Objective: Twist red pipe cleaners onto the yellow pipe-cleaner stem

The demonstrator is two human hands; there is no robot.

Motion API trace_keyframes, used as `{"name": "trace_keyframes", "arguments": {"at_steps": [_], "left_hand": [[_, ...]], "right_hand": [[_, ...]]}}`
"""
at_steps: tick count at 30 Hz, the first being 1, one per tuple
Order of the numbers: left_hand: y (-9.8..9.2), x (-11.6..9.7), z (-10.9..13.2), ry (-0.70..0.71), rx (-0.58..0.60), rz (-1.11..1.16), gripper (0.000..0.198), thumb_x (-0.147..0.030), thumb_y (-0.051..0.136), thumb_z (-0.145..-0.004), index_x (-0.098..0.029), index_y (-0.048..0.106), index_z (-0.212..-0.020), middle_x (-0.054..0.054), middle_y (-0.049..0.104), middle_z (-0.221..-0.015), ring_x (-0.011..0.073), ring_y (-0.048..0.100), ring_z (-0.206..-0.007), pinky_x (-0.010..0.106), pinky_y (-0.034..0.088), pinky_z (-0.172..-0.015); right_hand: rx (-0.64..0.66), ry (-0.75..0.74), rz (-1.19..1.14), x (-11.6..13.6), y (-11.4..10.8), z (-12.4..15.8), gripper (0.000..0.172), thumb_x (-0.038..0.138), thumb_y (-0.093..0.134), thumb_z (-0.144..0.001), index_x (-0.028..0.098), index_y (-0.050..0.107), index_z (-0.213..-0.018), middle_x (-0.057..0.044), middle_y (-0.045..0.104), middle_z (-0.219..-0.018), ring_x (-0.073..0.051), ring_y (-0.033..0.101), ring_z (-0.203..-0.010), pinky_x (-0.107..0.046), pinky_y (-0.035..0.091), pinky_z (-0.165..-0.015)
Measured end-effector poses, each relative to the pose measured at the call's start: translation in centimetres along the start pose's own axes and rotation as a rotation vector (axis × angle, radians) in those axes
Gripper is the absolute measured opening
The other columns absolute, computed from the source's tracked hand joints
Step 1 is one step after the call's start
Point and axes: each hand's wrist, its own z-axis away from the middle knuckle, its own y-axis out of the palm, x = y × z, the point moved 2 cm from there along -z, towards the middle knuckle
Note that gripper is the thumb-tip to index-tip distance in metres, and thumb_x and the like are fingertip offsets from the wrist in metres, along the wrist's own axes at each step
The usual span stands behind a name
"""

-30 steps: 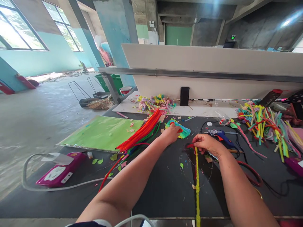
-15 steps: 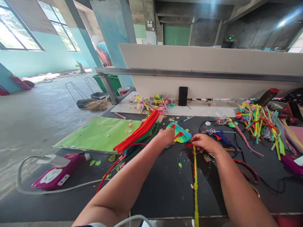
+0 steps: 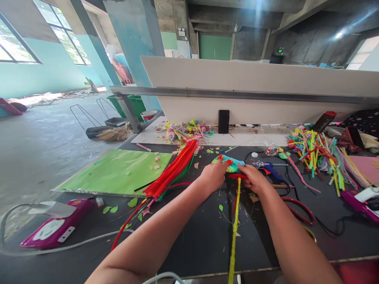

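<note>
My left hand (image 3: pixel 213 175) is closed on the near edge of a small fan-shaped piece (image 3: pixel 230 163) woven from teal, yellow and green pipe cleaners, with red tufts on it. My right hand (image 3: pixel 253 178) pinches the top of a long yellow pipe cleaner (image 3: pixel 233 228) with a red end, right against the fan piece. The yellow stem runs down the black table (image 3: pixel 195 236) toward me. Both hands meet at the fan piece.
A bundle of red and green pipe cleaners (image 3: pixel 174 169) lies left of my hands beside a green sheet (image 3: pixel 115 171). A blue glue gun (image 3: pixel 271 169) and cables lie to the right, with a heap of coloured pipe cleaners (image 3: pixel 319 154). A magenta device (image 3: pixel 55 227) sits near left. A phone (image 3: pixel 223 121) leans on the back board.
My left hand drew the fan piece from lying flat toward my right hand. My right hand brought the yellow stem's red end up to it. The camera view shifted slightly right.
</note>
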Motion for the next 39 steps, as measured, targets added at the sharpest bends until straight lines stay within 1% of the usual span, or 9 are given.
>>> {"name": "trace_keyframes", "arguments": {"at_steps": [3,5,8,10,14,20,24,29,39], "left_hand": [[-0.6,1.0,-0.6,0.081,0.009,0.165,0.02,-0.029,0.057,-0.074,-0.02,0.062,-0.091,0.007,0.064,-0.093,0.0227,0.061,-0.086,0.031,0.047,-0.073],[-1.5,2.6,-1.2,0.067,-0.063,0.321,0.023,-0.038,0.06,-0.072,-0.02,0.064,-0.086,0.004,0.064,-0.087,0.0199,0.06,-0.082,0.029,0.046,-0.072],[-3.1,5.1,-1.9,-0.121,-0.445,0.448,0.02,-0.032,0.058,-0.074,-0.017,0.062,-0.087,0.004,0.061,-0.085,0.0168,0.056,-0.079,0.029,0.045,-0.074],[-3.6,5.8,-2.1,-0.171,-0.535,0.604,0.023,-0.031,0.058,-0.074,-0.015,0.06,-0.091,0.004,0.06,-0.087,0.0155,0.055,-0.079,0.029,0.045,-0.073],[-4.4,5.0,-1.8,-0.096,-0.429,0.899,0.036,-0.036,0.056,-0.077,-0.016,0.056,-0.106,0.006,0.06,-0.096,0.0165,0.057,-0.088,0.03,0.046,-0.078],[-7.5,3.8,-0.3,-0.042,-0.561,0.465,0.052,-0.029,0.064,-0.07,-0.024,0.055,-0.121,0.008,0.045,-0.126,0.0272,0.037,-0.124,0.044,0.03,-0.104],[-8.6,3.2,0.4,0.016,-0.519,0.355,0.05,-0.029,0.063,-0.072,-0.024,0.056,-0.121,0.008,0.045,-0.124,0.0251,0.042,-0.12,0.041,0.033,-0.104],[-9.0,2.7,0.7,0.077,-0.436,0.3,0.03,-0.029,0.062,-0.074,-0.024,0.067,-0.103,0.007,0.05,-0.114,0.0226,0.048,-0.111,0.04,0.039,-0.099],[-9.6,2.2,1.0,0.072,-0.473,0.286,0.019,-0.02,0.06,-0.071,-0.02,0.068,-0.088,0.006,0.053,-0.096,0.0196,0.051,-0.099,0.035,0.043,-0.092]], "right_hand": [[0.063,-0.01,-0.127,0.4,-0.4,0.1,0.034,0.039,0.071,-0.066,0.02,0.043,-0.068,0.01,0.038,-0.042,-0.002,0.025,-0.029,-0.015,0.013,-0.029],[0.095,-0.025,-0.185,0.8,-0.7,0.3,0.031,0.034,0.071,-0.066,0.02,0.044,-0.069,0.011,0.04,-0.042,-0.002,0.022,-0.028,-0.015,0.012,-0.028],[0.137,-0.04,-0.226,1.4,-1.0,0.9,0.027,0.031,0.069,-0.069,0.021,0.046,-0.074,0.009,0.049,-0.046,-0.001,0.019,-0.028,-0.015,0.012,-0.028],[0.146,-0.041,-0.218,1.7,-1.0,1.3,0.025,0.032,0.068,-0.071,0.021,0.048,-0.079,0.009,0.051,-0.046,-0.001,0.019,-0.027,-0.014,0.013,-0.027],[0.179,-0.065,-0.166,2.2,-0.8,2.0,0.022,0.031,0.067,-0.073,0.02,0.051,-0.082,0.006,0.055,-0.049,0.0,0.019,-0.026,-0.013,0.012,-0.026],[0.264,-0.09,-0.125,2.4,0.1,2.7,0.021,0.031,0.067,-0.074,0.019,0.055,-0.087,0.007,0.05,-0.046,0.0,0.018,-0.028,-0.013,0.011,-0.026],[0.299,-0.065,-0.104,2.4,0.7,3.0,0.021,0.032,0.068,-0.074,0.019,0.057,-0.087,0.007,0.05,-0.046,0.0,0.019,-0.028,-0.014,0.012,-0.026],[0.296,-0.037,-0.065,2.3,0.9,3.2,0.025,0.035,0.069,-0.072,0.019,0.057,-0.085,0.005,0.052,-0.046,-0.001,0.019,-0.026,-0.015,0.011,-0.026],[0.321,-0.022,-0.074,2.2,1.3,3.3,0.026,0.034,0.071,-0.07,0.017,0.058,-0.086,0.006,0.05,-0.046,0.0,0.019,-0.027,-0.016,0.01,-0.027]]}}
